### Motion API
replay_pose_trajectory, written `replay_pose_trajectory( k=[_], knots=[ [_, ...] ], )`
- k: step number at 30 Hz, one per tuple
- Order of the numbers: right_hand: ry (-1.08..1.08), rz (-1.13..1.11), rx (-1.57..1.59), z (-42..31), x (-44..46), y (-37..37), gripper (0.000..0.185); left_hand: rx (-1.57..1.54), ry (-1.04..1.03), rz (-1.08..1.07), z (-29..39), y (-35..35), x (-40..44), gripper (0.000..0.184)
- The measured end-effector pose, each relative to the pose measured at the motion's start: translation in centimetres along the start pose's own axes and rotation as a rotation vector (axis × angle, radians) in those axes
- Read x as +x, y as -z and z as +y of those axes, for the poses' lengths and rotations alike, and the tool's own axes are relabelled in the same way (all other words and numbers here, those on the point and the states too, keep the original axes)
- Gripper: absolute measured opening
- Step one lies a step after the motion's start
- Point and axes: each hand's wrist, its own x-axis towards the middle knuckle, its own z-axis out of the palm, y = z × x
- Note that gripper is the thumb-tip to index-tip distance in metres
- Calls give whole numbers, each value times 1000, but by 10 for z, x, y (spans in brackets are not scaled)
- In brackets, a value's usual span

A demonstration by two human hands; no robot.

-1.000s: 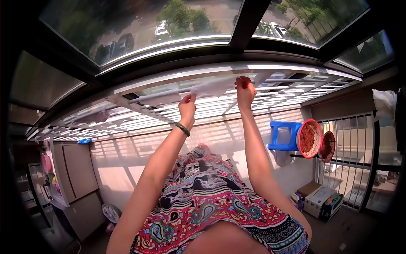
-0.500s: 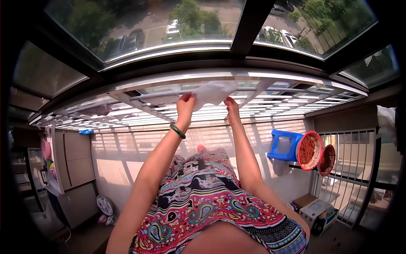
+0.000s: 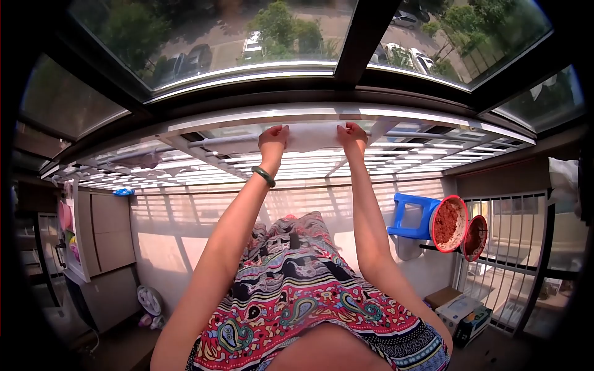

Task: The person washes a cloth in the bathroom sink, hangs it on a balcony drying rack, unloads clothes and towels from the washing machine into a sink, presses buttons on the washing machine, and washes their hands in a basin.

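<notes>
A small white cloth [image 3: 310, 137] lies stretched over a light horizontal rail [image 3: 230, 140] by the window. My left hand [image 3: 273, 140], with a dark green bangle [image 3: 263, 176] on its wrist, pinches the cloth's left end. At the opposite end my right hand [image 3: 352, 136] is closed on the right edge, the fingers curled inward. Between the two hands the cloth looks fairly flat, its lower edge hanging slightly below the rail. My fingertips partly cover its corners.
White slats [image 3: 396, 157] of a guard run below the rail. To the right are a blue stool [image 3: 410, 216], a red-rimmed basin of reddish-brown stuff [image 3: 447, 224], a smaller one beside it and a box [image 3: 465, 315]. A cabinet [image 3: 111, 232] stands left.
My right hand has moved right and up and closed on the cloth's edge. The bunched cloth has been spread flatter along the rail, and my left hand has risen slightly.
</notes>
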Motion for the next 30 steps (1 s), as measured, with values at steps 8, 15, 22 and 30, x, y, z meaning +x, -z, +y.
replay_pose_trajectory(
  k=[8,15,22,30],
  knots=[
    [37,26,-32,11,-24,11,37,674,-429,175,-7,7,-5,41],
    [123,17,-203,110,-71,16,27,715,-495,-95,0,77,-89,47],
    [227,-729,-366,138,-178,-126,25,630,-277,34,-51,248,-148,32],
    [585,-1208,-397,44,-330,-389,20,387,-172,555,-76,493,-264,29]
  ],
)
